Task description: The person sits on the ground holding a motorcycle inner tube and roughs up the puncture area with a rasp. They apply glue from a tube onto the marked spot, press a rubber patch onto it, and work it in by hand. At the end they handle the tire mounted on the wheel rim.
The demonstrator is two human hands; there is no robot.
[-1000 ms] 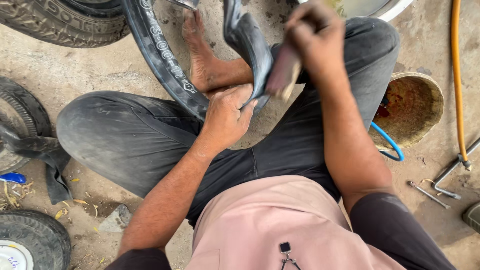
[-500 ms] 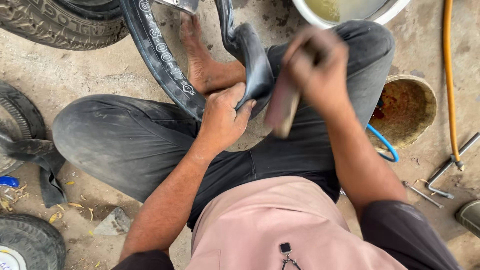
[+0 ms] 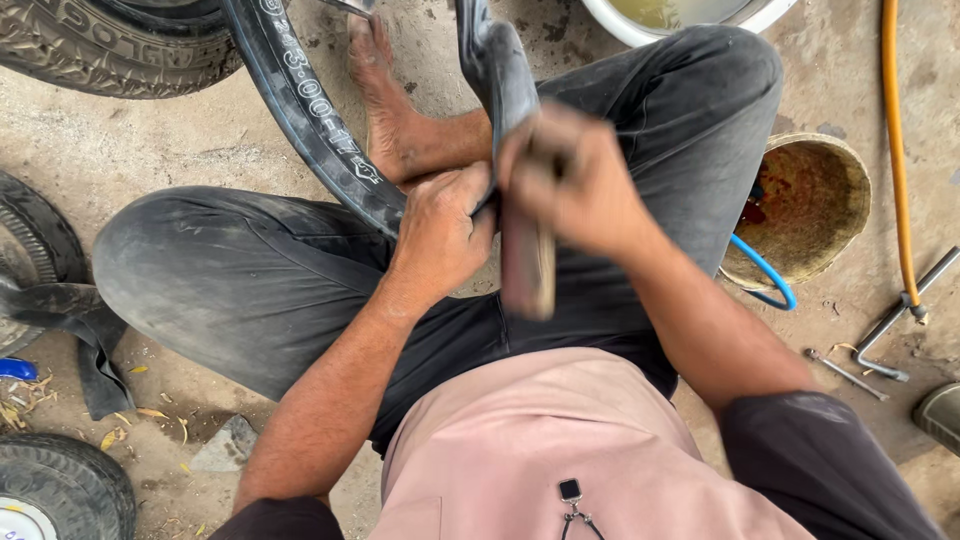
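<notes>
Bare, dusty concrete lay under you, littered with dry scraps, as you sat low with your knees spread in dark trousers (image 3: 250, 290) and a pink shirt (image 3: 540, 450) filling the bottom of the view. Nearest you, your left hand (image 3: 440, 235) had its fingers curled shut around the lower edge of the black inner tube (image 3: 500, 70), pinning the rubber just above your lap. Your right hand (image 3: 580, 190) was touching it from the other side, fingers wrapped tight around a brownish wooden block (image 3: 528, 265) that hung down below the fist; the block was blurred, so you could not tell its surface. That tube rose upright between your two hands and ran out of the top edge. Just beyond your left hand a bare foot (image 3: 385, 110) rested on the ground, close beside the narrow black tyre (image 3: 310, 120) that curved across your left knee. To your right stood a rusty round tin (image 3: 810, 210), a blue hose (image 3: 765, 275) beside it, then metal tools (image 3: 885, 340) and an orange hose (image 3: 895, 150). Farther off, a white basin (image 3: 690, 15) sat at the top edge, a big tyre (image 3: 110, 45) at the top left, and more old tyres (image 3: 50, 490) at your left
</notes>
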